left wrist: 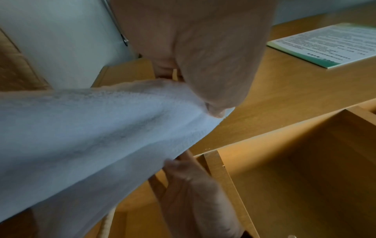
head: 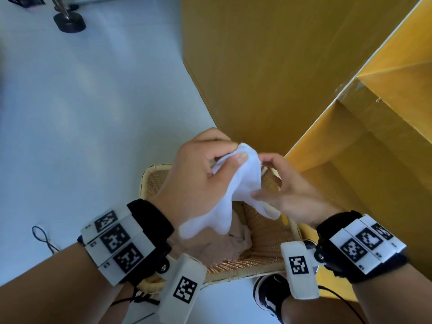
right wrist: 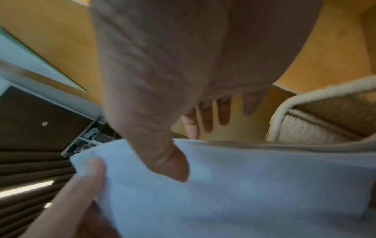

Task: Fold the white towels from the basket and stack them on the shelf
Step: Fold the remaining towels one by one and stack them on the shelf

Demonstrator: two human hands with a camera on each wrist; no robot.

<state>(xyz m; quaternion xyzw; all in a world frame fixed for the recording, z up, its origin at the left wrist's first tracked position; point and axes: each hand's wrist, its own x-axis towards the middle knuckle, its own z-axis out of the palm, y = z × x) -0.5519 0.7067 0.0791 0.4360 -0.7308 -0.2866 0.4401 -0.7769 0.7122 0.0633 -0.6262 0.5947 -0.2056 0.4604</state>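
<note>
I hold one white towel in the air above the woven basket. My left hand pinches its top corner between thumb and fingers. My right hand grips the towel lower on its right edge, thumb in front and fingers behind. In the left wrist view the towel runs under my left thumb. The right wrist view shows the towel under my right thumb. A brown cloth lies in the basket. The yellow wooden shelf stands just behind and to the right.
The basket sits on a pale floor against the shelf unit, with my shoe at its near edge. A black stand foot is at the far left. A printed leaflet lies on a shelf top, above open compartments.
</note>
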